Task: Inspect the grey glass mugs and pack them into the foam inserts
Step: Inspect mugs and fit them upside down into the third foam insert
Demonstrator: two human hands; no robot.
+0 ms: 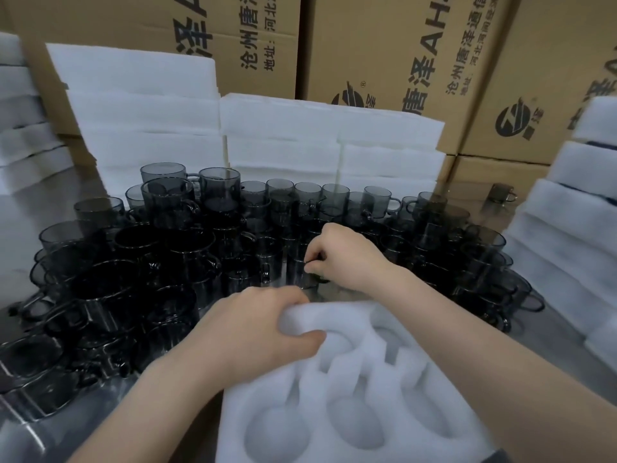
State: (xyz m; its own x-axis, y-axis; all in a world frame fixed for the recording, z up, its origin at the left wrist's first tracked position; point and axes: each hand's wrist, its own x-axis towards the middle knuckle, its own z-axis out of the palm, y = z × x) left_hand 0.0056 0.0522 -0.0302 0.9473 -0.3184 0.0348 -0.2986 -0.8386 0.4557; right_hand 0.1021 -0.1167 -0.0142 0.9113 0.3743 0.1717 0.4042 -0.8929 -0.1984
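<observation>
Right hand: fingers curled, pinching one upright grey glass mug at rim or handle, cannot tell which. The mug stands mid-desk, just beyond the insert. Left hand: fingers and thumb clamped on the far left corner of the white foam insert with round cavities, at the grey desk's near edge. Visible cavities are empty.

Judgement: lift straight up, clear of the crowded neighbouring grey mugs. Turn it to the light for chips, then seat it in the nearest cavity while the left hand pins the foam.
</observation>
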